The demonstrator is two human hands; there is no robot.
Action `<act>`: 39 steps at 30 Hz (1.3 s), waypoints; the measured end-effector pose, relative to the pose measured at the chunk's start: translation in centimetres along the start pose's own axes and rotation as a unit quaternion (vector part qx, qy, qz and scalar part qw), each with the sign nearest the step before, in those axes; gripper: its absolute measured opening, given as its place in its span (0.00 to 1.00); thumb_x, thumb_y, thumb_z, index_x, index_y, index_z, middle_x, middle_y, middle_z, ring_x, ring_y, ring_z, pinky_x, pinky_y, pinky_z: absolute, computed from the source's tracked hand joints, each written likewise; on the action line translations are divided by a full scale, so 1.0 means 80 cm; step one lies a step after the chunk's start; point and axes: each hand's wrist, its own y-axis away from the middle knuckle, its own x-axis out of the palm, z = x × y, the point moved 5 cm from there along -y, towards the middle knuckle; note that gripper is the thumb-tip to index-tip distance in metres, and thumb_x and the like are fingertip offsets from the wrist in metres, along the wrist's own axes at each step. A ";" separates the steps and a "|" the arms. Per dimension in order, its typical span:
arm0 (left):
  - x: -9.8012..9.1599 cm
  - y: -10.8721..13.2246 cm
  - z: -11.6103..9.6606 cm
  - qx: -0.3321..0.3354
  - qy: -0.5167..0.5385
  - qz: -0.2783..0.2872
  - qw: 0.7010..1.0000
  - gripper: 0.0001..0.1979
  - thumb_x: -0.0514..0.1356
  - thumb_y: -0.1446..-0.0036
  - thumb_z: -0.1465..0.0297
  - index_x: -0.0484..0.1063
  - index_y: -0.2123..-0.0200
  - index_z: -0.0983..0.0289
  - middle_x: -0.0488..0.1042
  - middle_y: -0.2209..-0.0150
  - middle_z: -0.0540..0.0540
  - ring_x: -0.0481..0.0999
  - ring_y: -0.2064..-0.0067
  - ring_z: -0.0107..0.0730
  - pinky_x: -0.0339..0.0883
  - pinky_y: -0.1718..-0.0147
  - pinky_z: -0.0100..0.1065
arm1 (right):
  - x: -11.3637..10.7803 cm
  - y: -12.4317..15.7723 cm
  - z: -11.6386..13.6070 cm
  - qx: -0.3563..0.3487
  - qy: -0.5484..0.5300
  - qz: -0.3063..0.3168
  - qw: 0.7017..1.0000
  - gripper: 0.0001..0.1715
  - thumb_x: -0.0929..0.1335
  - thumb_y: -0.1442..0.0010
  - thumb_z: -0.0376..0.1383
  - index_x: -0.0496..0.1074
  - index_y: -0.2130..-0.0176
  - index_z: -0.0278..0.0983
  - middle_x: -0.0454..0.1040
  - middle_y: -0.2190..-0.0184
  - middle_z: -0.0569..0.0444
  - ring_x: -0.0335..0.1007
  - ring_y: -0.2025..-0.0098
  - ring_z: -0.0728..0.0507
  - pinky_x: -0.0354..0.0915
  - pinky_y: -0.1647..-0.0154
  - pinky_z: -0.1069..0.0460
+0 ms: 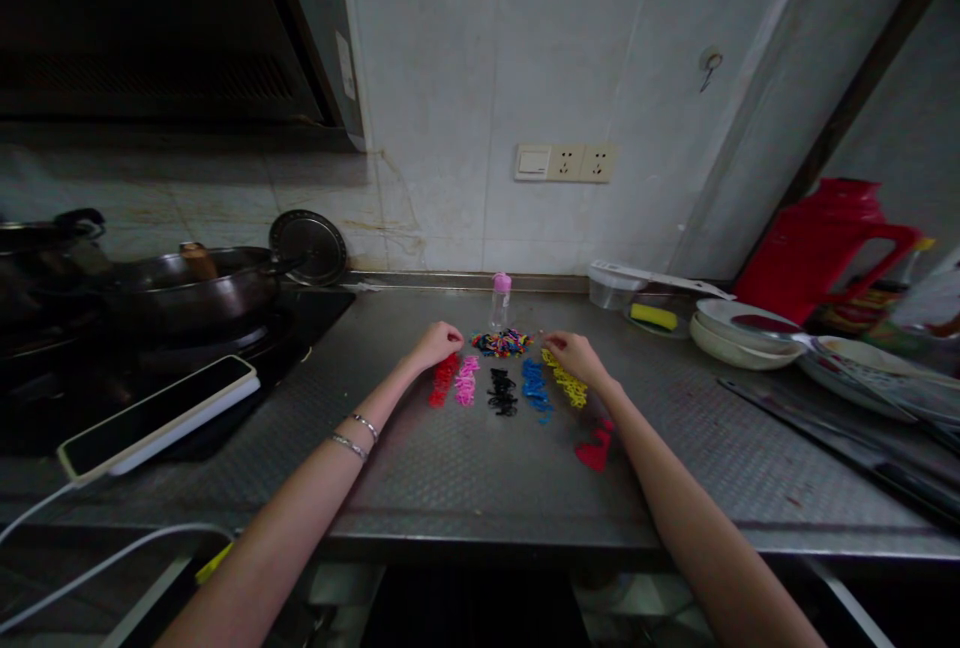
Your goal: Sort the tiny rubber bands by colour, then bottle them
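My left hand is closed in a pinch at the far end of a row of red rubber bands; what it holds, if anything, is too small to make out. My right hand pinches likewise above yellow rubber bands, its fingertips hiding what is between them. Between my hands lies a mixed heap of colourful rubber bands. Separate rows of pink bands, black bands and blue bands lie nearer me. Behind the heap stands a clear bottle with a pink top.
A flat red piece lies by my right forearm on the metal counter. To the left are a phone on a white device and a pan on the stove. Bowls, a knife and a red thermos occupy the right.
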 end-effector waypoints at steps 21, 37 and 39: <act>0.014 -0.035 -0.024 -0.029 -0.101 0.029 0.994 0.11 0.56 0.52 0.71 0.78 0.68 0.62 0.77 0.66 0.57 0.74 0.65 0.34 0.64 0.66 0.29 | -0.010 0.003 0.023 -0.021 0.050 0.008 0.999 0.17 0.61 0.45 0.33 0.74 0.58 0.38 0.76 0.63 0.50 0.70 0.61 0.46 0.61 0.60 0.56; -0.005 -0.007 -0.052 0.035 0.111 0.034 0.993 0.12 0.57 0.53 0.70 0.77 0.68 0.71 0.77 0.70 0.58 0.73 0.70 0.31 0.64 0.68 0.29 | -0.010 0.012 0.098 -0.141 -0.089 -0.011 0.986 0.18 0.63 0.44 0.34 0.70 0.54 0.35 0.75 0.64 0.50 0.69 0.63 0.47 0.62 0.60 0.53; -0.002 0.000 -0.058 0.044 0.127 0.055 0.989 0.12 0.58 0.53 0.70 0.77 0.68 0.70 0.77 0.70 0.57 0.73 0.69 0.30 0.64 0.68 0.29 | -0.005 0.015 0.111 -0.172 -0.096 -0.007 0.980 0.20 0.64 0.45 0.34 0.68 0.51 0.35 0.74 0.61 0.49 0.68 0.60 0.46 0.62 0.57 0.52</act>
